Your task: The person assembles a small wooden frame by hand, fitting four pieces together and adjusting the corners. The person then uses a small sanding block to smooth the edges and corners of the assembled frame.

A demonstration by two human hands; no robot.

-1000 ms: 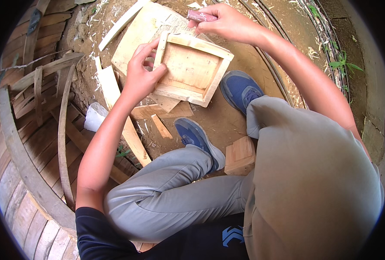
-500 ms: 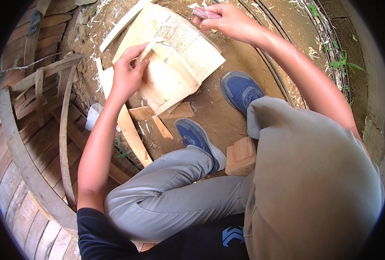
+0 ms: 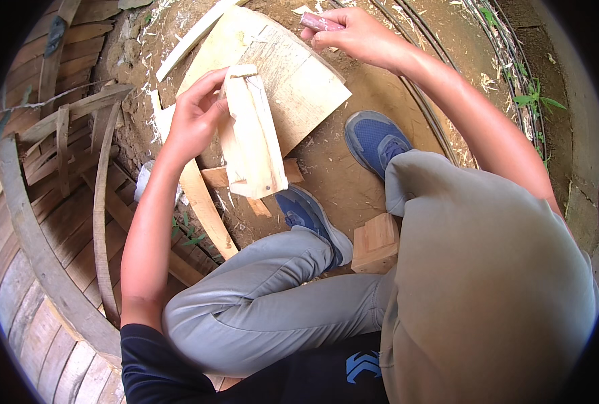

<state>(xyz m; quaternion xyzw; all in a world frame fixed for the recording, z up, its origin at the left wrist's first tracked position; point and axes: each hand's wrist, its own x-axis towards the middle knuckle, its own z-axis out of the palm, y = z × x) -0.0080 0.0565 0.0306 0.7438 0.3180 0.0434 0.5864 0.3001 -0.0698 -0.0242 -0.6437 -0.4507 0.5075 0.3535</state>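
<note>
My left hand (image 3: 197, 120) is closed around the left edge of a pale wooden block (image 3: 254, 135), thumb on the near face. The block is long and box-like, with a ledge at its far end and a dark round spot near its lower corner. It is held tilted above a flat pale wooden board (image 3: 309, 87) on the ground. Beyond the board's right corner, my right hand (image 3: 363, 39) pinches a short reddish-brown, roll-shaped piece (image 3: 322, 23), apart from the block. What that piece is made of cannot be made out.
Wood strips (image 3: 205, 209) and shavings lie on the dirt ground. A small wooden block (image 3: 375, 244) sits beside my blue shoes (image 3: 377, 138). Curved planks of a wooden structure (image 3: 33, 229) stand at the left. Dark cables (image 3: 426, 111) run along the right.
My left hand has turned the wooden block so its long, narrower face shows, uncovering more of the board. My right hand is nearly unmoved, with the reddish piece still in it.
</note>
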